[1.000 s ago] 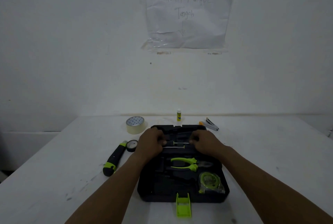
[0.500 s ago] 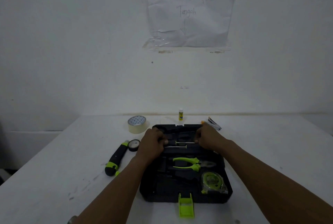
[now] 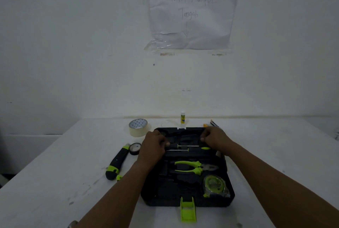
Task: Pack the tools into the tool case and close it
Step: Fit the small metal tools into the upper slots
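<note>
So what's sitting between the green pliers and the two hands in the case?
In the head view, two slim screwdrivers lie in slots of the tool case, between the pliers, the left hand and the right hand.

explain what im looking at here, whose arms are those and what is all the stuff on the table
There is no machine: the arms belong to a person wearing a camera on their head, so the single view looks forward and down at their own hands. On the white table lies an open black tool case. Inside it are green-handled pliers, a tape measure and thin screwdrivers. The left hand and right hand sit at either end of the screwdrivers, fingers curled; it is too dark to tell exactly what they grip. Outside the case lie a utility knife, a small black tape roll, a masking tape roll and a glue stick.
</note>
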